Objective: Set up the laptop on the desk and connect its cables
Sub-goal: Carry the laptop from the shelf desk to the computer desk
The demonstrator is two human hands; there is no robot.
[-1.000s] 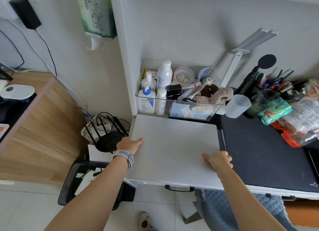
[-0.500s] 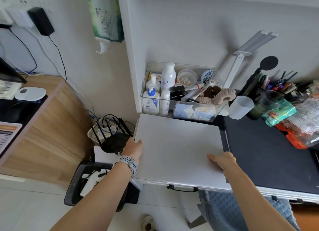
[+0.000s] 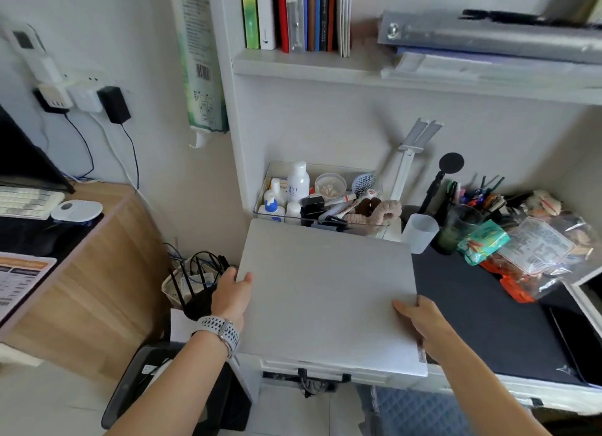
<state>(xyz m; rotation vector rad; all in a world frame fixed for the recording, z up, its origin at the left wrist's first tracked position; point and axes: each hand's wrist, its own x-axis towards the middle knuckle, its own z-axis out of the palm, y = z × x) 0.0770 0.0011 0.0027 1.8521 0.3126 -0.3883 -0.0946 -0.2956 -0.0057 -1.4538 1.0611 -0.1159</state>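
The bench is white-edged with a black mat over its right part; the closed grey laptop lies at its left end and serves as the reference here. Behind the laptop stands a clear organiser tray of bottles and small items; behind and to the right are a white folding lamp, a translucent cup and a cluster of pens and snack bags. Above the laptop a white shelf carries upright books and flat binders. Left of the laptop, below bench level, a black router sits in a tangle of cables; further left is a wooden side desk with a keyboard and mouse; wall sockets with adapters are above that desk.

Compared with half a second ago, the view has tilted upward, bringing the shelf and books into sight; the laptop's front edge now overhangs the bench edge and its rear edge covers the lower front of the tray; both hands have kept their places on its sides.

The left hand, with a watch at the wrist, is clamped on the laptop's left edge, thumb on top, fingers curled underneath out of sight; the right hand is clamped on the right edge near the front corner, fingers wrapped over the edge. The laptop spans between the two hands.
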